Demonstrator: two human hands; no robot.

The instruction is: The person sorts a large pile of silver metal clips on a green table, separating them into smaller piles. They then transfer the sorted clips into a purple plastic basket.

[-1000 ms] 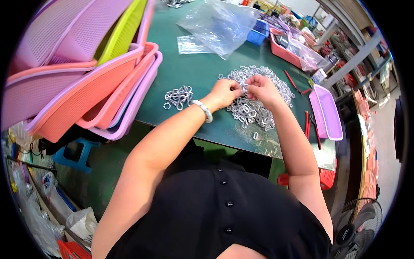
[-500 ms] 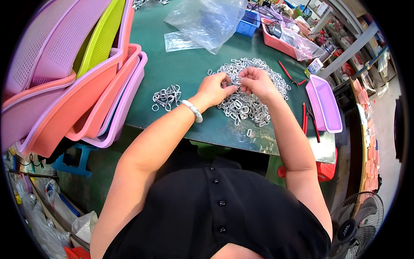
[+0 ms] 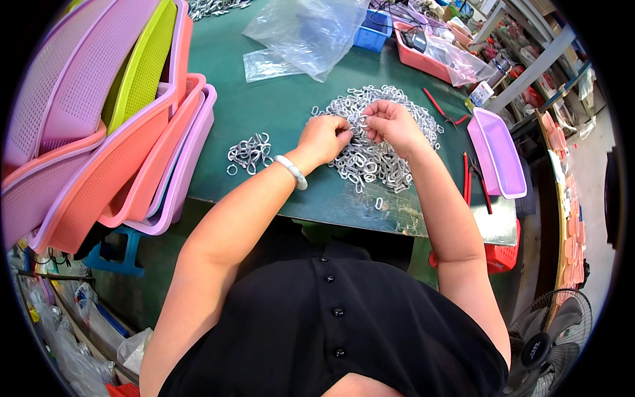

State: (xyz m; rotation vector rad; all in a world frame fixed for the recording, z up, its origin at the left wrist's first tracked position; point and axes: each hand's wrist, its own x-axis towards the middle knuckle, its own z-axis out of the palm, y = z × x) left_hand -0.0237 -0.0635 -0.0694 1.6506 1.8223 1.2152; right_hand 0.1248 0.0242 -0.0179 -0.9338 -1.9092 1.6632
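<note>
A broad pile of silver metal chain links (image 3: 377, 165) lies on the green table (image 3: 264, 112). Over its upper middle, my left hand (image 3: 324, 137) has fingertips and thumb pinched together; whatever is between them is too small to make out. Close beside it, my right hand (image 3: 391, 127) pinches a small silver link (image 3: 362, 122) between thumb and forefinger. A bangle circles my left wrist. To the left sits a smaller heap of silver links (image 3: 249, 153), with a single ring next to it. One loose link (image 3: 378, 204) rests below the big pile.
Stacked pink, purple and green plastic baskets (image 3: 132, 152) crowd the left side. Clear plastic bags (image 3: 307, 40) lie at the back, near a blue bin (image 3: 372, 32) and a pink tray (image 3: 423, 56). Red-handled pliers (image 3: 444, 109) and a purple basket (image 3: 499, 155) are on the right. A fan (image 3: 539, 347) stands lower right.
My hands have drawn slightly apart over the pile; the left has shifted a little leftward. The whole view has turned slightly. Both heaps look much the same.
</note>
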